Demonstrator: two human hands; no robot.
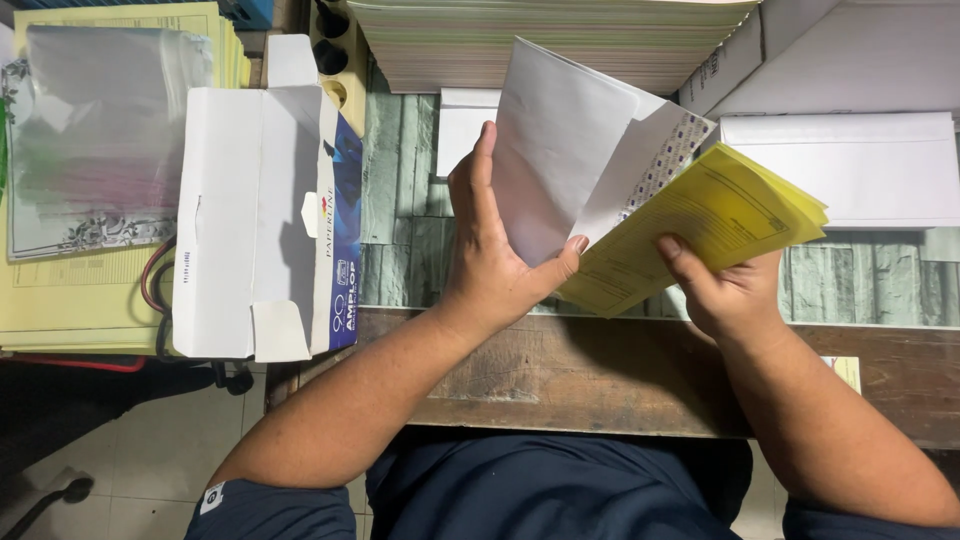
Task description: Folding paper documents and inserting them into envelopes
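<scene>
My left hand (490,250) grips a white envelope (570,150) held upright over the table, its flap open with a patterned lining showing. My right hand (725,290) holds a folded bundle of yellow paper forms (700,230), whose corner is pushed into the envelope's mouth. Both hands are close together above the near edge of the wooden table (600,370).
An opened white and blue envelope box (260,210) lies at the left beside stacks of yellow forms (80,290) under a clear plastic sleeve (100,130). A thick paper stack (540,40) sits at the back. More white envelopes (850,165) lie at the right.
</scene>
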